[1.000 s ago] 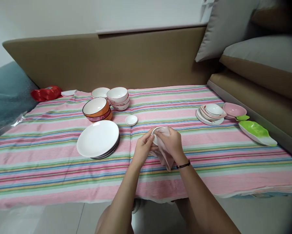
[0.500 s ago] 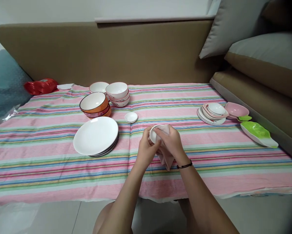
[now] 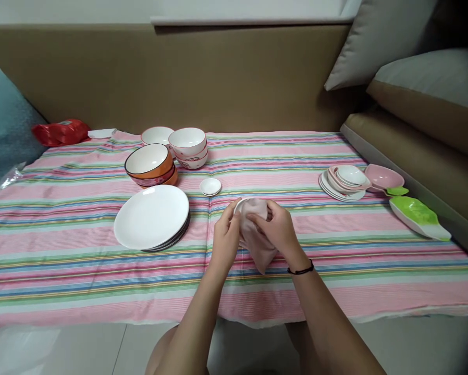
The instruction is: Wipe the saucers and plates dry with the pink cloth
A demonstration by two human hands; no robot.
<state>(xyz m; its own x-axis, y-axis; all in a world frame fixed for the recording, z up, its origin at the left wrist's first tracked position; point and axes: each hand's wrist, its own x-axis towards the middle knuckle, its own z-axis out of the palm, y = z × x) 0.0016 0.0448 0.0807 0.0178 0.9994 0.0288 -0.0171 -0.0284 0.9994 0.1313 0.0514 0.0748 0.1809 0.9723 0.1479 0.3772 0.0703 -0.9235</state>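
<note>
My left hand [image 3: 225, 238] is closed around the edge of a small white dish [image 3: 238, 204], of which only a strip of rim shows. A pale pink cloth [image 3: 258, 245] covers most of the dish's face and hangs down below it. My right hand [image 3: 280, 229] pinches the cloth, its thumb pressing it against the dish. Just beyond the hands, small white saucers [image 3: 210, 186] lie stacked on the striped cloth [image 3: 312, 229]. To the left is a pile of large white plates [image 3: 152, 216].
Behind the plates stand orange bowls [image 3: 150, 161] and stacks of white, red-rimmed bowls [image 3: 187, 140]. On the right are small plates and bowls [image 3: 347, 179], a pink bowl [image 3: 384, 177] and a green leaf-shaped dish [image 3: 417, 213]. A red package [image 3: 62, 133] lies far left.
The cloth has been drawn over the dish, whose white inside showed before. My right thumb has shifted on the cloth, and my left hand has moved slightly left. The view has shifted a little.
</note>
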